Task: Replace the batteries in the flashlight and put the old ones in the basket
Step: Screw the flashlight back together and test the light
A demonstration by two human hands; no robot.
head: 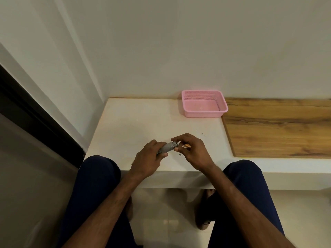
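A small grey flashlight (167,147) lies nearly level just above the white ledge (143,122), held between both hands. My left hand (149,158) wraps its left part. My right hand (192,151) pinches its right end with thumb and fingertips. An orange-tipped object (186,145), possibly a battery, shows under my right fingers; most of it is hidden. The pink plastic basket (221,104) stands at the back of the ledge against the wall, and it looks empty.
A wooden panel (279,127) continues the ledge to the right of the basket. Walls close the back and left sides. My knees (100,169) in dark trousers sit below the ledge's front edge, with tiled floor underneath.
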